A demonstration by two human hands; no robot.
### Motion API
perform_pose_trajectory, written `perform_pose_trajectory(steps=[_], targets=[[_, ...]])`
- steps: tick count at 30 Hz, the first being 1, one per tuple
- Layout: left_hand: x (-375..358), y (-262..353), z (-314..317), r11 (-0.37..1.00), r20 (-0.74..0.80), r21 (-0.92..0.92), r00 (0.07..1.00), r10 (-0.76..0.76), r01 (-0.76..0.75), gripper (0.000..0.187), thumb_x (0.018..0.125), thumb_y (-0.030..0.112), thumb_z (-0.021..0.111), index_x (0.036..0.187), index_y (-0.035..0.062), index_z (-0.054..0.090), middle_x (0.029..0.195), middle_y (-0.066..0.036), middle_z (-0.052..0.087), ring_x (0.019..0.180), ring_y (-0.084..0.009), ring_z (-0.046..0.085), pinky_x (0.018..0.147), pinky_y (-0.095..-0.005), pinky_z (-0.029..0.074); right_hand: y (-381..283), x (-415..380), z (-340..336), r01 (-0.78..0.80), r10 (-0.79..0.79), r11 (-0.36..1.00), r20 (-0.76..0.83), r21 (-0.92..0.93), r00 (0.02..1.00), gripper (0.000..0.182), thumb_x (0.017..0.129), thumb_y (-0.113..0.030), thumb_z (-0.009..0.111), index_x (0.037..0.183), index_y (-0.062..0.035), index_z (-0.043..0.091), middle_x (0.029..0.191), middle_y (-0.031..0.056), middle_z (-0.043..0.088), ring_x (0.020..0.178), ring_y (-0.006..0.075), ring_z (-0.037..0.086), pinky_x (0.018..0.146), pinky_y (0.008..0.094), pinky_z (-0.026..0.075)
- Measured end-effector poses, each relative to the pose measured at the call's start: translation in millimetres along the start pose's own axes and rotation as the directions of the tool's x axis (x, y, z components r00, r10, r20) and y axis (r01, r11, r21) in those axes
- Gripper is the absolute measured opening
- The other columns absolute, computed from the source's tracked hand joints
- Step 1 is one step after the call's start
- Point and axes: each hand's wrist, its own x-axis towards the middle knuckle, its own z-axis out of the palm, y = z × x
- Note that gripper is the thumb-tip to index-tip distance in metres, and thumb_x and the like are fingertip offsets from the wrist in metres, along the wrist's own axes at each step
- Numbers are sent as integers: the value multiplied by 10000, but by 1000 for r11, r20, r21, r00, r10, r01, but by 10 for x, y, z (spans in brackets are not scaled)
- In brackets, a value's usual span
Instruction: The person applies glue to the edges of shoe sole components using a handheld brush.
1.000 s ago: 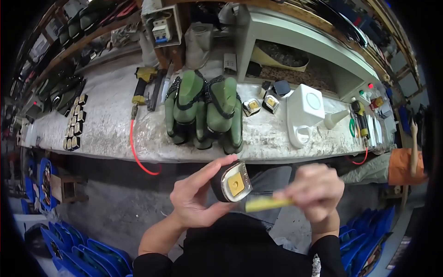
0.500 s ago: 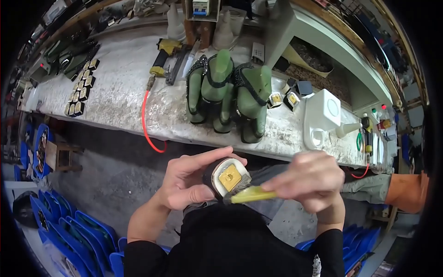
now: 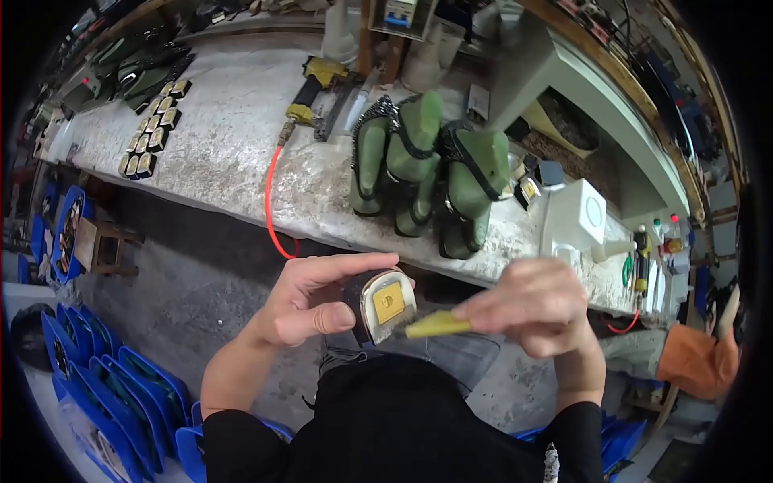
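My left hand (image 3: 302,304) grips a dark shoe heel (image 3: 366,310), thumb on one side and fingers along the other. The heel's end faces up, with a pale rim around a gold square plate (image 3: 388,303). In my right hand (image 3: 533,306) is a brush with a yellow handle (image 3: 441,324). Its dark bristles point left, right at the lower right edge of the heel's pale face. Beyond my hands, green shoe lasts (image 3: 475,169) with black straps stand upright on the bench.
The worktop (image 3: 217,129) runs across ahead, with rows of small heels (image 3: 151,133) at left. A yellow air tool (image 3: 314,87) trails a red hose (image 3: 271,201) over the edge. At right is a white plastic container (image 3: 576,213). Blue bins (image 3: 153,394) stand low at left.
The view has turned, so the bench items sit further right. The heel has tilted slightly in my left hand, and the bristles have shifted from its lower edge to its right edge.
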Motion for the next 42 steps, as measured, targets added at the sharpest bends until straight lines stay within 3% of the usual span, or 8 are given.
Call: perform_pose_trajectory(steps=[7, 16, 21, 23, 25, 30, 35, 42], targets=[[96, 633, -1413, 843, -272, 537, 944, 187, -12, 548, 851, 38, 646, 1386, -30, 545, 1300, -189, 636, 1101, -243, 631, 953, -308, 497, 246, -231, 106, -2, 168, 930, -421, 367, 891, 60, 858, -100, 722, 905, -62, 722, 909, 229, 741, 553, 137, 531, 549, 237, 425], [146, 705, -3300, 792, -574, 580, 785, 233, 189, 540, 854, 6, 612, 1385, -34, 525, 1293, -187, 619, 1045, -240, 623, 921, -318, 491, 505, -381, 293, 119, 408, 675, -503, 728, 762, 249, 987, -217, 647, 1169, -64, 573, 896, 129, 660, 585, 134, 487, 568, 263, 420], [-46, 208, -3407, 701, -654, 695, 545, 524, 161, 618, 847, 78, 636, 1428, -35, 456, 1294, -195, 584, 1120, -283, 577, 982, -361, 463, 550, -392, 212, 235, 407, 576, -523, 783, 749, 287, 1043, -140, 524, 1319, -60, 545, 1126, 90, 675, 651, 81, 428, 564, 220, 331], [101, 158, -2953, 357, -523, 845, 482, 703, 398, 663, 826, 101, 664, 1421, -60, 421, 1215, -224, 586, 1083, -332, 566, 972, -389, 460, 566, -388, 176, 286, 471, 521, -551, 804, 689, 295, 1045, -131, 513, 1332, -66, 527, 1133, 80, 668, 634, 78, 431, 556, 219, 331], [269, 126, -2648, -35, -326, 794, 473, 819, 607, 714, 804, 124, 692, 1415, -86, 387, 1137, -254, 588, 1046, -381, 555, 963, -418, 457, 596, -408, 136, 342, 533, 467, -568, 815, 627, 305, 1046, -123, 503, 1346, -71, 509, 1141, 70, 661, 618, 75, 433, 548, 217, 330], [452, 147, -2829, 114, -373, 819, 372, 850, 562, 769, 795, 199, 706, 1415, -79, 347, 1122, -262, 568, 1076, -402, 509, 990, -471, 404, 686, -686, -46, 437, 539, 438, -618, 786, 573, 474, 1031, -114, 513, 1495, -104, 416, 1349, 46, 617, 603, 53, 404, 533, 211, 299], [734, 1027, -3555, 65, -286, 781, 263, 921, 621, 722, 784, 170, 695, 1388, -52, 367, 1123, -254, 581, 1081, -391, 510, 971, -504, 394, 650, -441, -117, 392, 511, 345, -521, 853, 684, 233, 1008, -123, 579, 1203, -35, 673, 1032, 165, 710, 609, 100, 476, 556, 222, 362], [972, 1743, -4546, -58, -423, 538, 328, 845, 841, 659, 763, 107, 662, 1349, -16, 387, 1132, -240, 603, 1108, -384, 511, 972, -528, 362, 659, -571, -77, 481, 609, 311, -560, 820, 561, 290, 1017, -143, 560, 1278, -56, 653, 1096, 108, 718, 646, 74, 459, 577, 219, 326]])
